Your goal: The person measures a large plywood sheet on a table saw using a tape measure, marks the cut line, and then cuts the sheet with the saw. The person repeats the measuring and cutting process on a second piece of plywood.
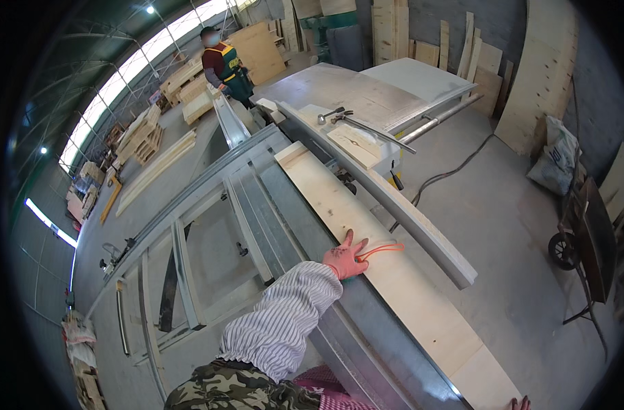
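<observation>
A long pale wooden board lies lengthwise on the grey metal bed of a sliding-table saw. My left hand, in a pinkish-red glove, rests on the board's left edge with its fingers spread. A thin orange cord loop sticks out from beside that hand over the board. Only the fingertips of my right hand show, at the board's near right corner; they appear closed on it, while the rest lies below the picture.
Right of the board runs a long fence rail. A hammer and a small wood piece lie beyond it. A person in a green apron stands at the far end. A wheelbarrow is at the right; timber stacks stand left.
</observation>
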